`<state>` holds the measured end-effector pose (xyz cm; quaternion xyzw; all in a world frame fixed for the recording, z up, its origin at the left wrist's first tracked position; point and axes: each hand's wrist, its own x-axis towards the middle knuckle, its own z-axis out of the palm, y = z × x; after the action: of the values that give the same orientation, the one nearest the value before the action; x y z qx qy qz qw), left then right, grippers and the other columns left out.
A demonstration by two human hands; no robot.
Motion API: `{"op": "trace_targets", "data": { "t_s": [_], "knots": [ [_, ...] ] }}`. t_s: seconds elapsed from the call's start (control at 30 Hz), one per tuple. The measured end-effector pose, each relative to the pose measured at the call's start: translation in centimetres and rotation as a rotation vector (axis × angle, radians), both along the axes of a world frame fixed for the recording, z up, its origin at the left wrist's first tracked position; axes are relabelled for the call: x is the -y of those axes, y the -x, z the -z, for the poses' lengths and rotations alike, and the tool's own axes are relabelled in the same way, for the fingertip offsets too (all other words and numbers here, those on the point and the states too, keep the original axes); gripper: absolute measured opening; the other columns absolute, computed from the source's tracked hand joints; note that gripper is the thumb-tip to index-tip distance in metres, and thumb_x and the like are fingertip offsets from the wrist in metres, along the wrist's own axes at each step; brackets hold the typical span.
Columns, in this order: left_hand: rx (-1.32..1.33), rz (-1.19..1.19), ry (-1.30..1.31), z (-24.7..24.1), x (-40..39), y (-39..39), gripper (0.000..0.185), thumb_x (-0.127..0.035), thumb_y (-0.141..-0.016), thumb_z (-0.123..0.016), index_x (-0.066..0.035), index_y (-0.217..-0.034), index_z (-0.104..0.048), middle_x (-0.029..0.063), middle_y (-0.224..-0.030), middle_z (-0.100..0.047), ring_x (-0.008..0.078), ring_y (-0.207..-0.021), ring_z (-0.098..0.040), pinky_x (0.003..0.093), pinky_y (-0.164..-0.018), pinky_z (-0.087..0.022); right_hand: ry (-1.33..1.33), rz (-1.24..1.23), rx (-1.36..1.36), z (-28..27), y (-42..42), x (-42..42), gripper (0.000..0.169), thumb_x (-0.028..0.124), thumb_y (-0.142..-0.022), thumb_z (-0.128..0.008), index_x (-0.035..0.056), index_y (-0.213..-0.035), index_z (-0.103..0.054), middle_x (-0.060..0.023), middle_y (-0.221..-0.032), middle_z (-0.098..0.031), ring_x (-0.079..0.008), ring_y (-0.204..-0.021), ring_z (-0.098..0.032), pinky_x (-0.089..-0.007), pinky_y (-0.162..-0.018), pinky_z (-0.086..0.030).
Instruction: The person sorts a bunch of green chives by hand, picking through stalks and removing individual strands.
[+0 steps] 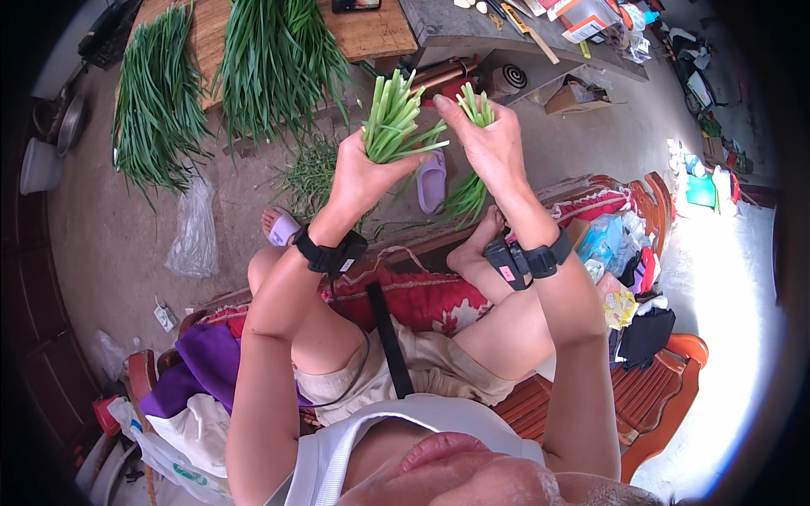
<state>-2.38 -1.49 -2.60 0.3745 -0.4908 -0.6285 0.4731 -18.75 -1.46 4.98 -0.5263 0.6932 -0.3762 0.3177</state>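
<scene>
My left hand [362, 179] is closed around a thick bunch of garlic chives [393, 120], with the pale cut stem ends pointing up and a few stems splayed toward the right. A smaller chive bunch [476, 107] is in my right hand [498, 147]; its green leaves hang below the fist. The two hands are raised close together but apart, over the floor in front of my knees. Beyond them, two large piles of chives, a left pile [158, 107] and a right pile [272, 69], lie on a wooden board [373, 31] and droop over its edge.
Chive scraps [310, 174] lie on the floor beside a lilac slipper [432, 183]. A clear plastic bag [193, 231] is to the left. A knife with a wooden handle [538, 41] rests on the grey tabletop [443, 25]. Clothes and bags [623, 265] crowd the wooden bench [658, 392].
</scene>
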Motion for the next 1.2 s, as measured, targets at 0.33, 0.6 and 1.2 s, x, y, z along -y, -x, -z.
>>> {"op": "trace_targets", "data": {
  "t_s": [0.33,0.6,1.2],
  "knots": [
    [0.051,-0.035,0.023,-0.7,0.1,-0.6,0.022,-0.006,-0.073,-0.076,0.001,-0.089,-0.062,-0.0006,-0.076,-0.064,0.0053,-0.062,-0.055,0.0208,-0.054,-0.045,0.010,-0.099,-0.167,-0.5,0.2,0.1,0.038,0.039,-0.078,-0.071,0.0011,-0.080,-0.067,-0.0073,-0.059,-0.060,-0.0117,-0.053,-0.052,-0.0296,-0.055,-0.044],
    [0.132,0.124,0.143,0.1,0.2,-0.8,0.029,-0.004,-0.076,-0.071,0.002,-0.104,-0.066,0.0057,-0.090,-0.069,0.0088,-0.079,-0.060,0.0262,-0.072,-0.050,0.026,-0.194,-0.128,1.4,0.2,-0.1,0.024,0.030,-0.078,-0.069,0.0072,-0.085,-0.070,-0.0097,-0.061,-0.061,-0.0158,-0.052,-0.055,-0.0314,-0.054,-0.044],
    [0.110,0.179,0.094,-0.9,0.5,-2.1,0.009,-0.006,-0.081,-0.065,0.002,-0.086,-0.066,-0.0001,-0.071,-0.062,0.0059,-0.067,-0.052,0.0234,-0.059,-0.043,-0.047,-0.082,-0.011,-1.6,2.1,0.5,0.045,0.047,-0.080,-0.068,0.0024,-0.073,-0.063,0.0010,-0.057,-0.053,-0.0070,-0.054,-0.047,-0.0258,-0.052,-0.039]
  ]
}}
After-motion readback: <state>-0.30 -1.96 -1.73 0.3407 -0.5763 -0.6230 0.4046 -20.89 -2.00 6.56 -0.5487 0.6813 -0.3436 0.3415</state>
